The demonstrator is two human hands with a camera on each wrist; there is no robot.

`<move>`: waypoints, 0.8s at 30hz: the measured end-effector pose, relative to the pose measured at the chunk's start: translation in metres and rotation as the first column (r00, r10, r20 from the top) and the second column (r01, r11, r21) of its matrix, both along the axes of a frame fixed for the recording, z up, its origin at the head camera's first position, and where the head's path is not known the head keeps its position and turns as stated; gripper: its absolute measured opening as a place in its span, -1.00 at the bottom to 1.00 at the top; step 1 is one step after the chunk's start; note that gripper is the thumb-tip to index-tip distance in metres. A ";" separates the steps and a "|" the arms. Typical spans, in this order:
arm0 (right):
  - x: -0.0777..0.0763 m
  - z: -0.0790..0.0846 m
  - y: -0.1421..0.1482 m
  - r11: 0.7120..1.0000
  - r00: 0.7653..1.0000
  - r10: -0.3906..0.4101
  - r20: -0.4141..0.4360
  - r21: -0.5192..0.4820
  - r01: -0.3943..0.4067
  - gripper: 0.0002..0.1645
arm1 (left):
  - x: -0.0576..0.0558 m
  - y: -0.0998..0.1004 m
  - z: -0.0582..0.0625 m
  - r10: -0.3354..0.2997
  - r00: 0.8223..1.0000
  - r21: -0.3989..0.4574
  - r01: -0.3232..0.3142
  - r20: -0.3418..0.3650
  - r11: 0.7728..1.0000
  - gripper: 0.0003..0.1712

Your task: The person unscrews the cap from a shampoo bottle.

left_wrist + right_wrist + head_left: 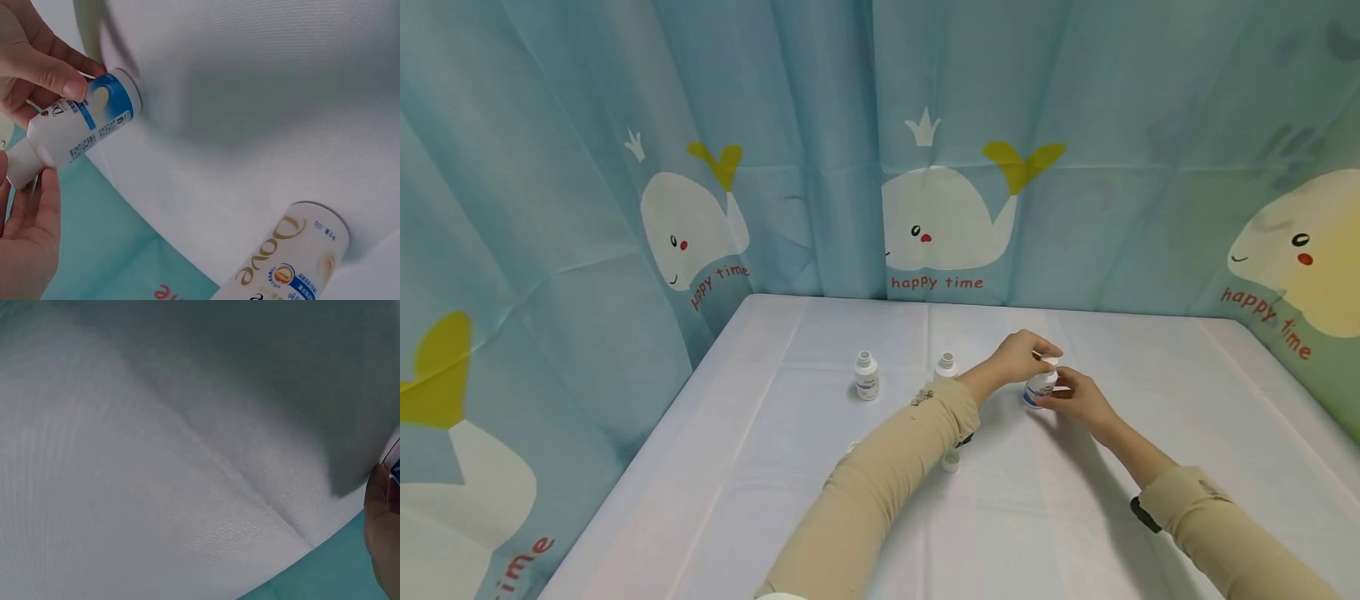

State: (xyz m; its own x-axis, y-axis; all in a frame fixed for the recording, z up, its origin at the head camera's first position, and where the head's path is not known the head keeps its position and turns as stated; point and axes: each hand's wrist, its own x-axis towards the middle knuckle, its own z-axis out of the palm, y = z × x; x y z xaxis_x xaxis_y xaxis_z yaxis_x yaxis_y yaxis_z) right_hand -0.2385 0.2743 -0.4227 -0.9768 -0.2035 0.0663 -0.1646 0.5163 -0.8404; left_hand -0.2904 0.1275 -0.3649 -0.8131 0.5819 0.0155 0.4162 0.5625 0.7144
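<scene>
A small white Dove bottle [1041,385] with a blue label stands on the table, slightly tilted in the head view. My right hand [1078,400] grips its body, thumb across the label in the left wrist view. From above, my left hand [1018,357] pinches the white cap [25,164] at the bottle's neck. Just left of the hands is a second white bottle [946,365] with a bare neck, partly hidden by the left forearm. Farther left stands another uncapped bottle [867,379]. The right wrist view catches only part of the right hand [382,531] at its edge.
A loose white cap [951,461] lies on the table near the left sleeve. Another small white piece [853,447] shows just behind that sleeve, mostly hidden. The white-covered table [760,400] is bordered by a blue whale-print curtain [820,150] at the back and sides.
</scene>
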 end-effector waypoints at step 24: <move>0.002 0.013 0.000 0.995 0.993 -0.067 -0.094 0.061 0.073 -0.46 | 0.004 -0.005 0.011 -0.011 0.999 0.076 0.014 -0.042 0.997 -0.68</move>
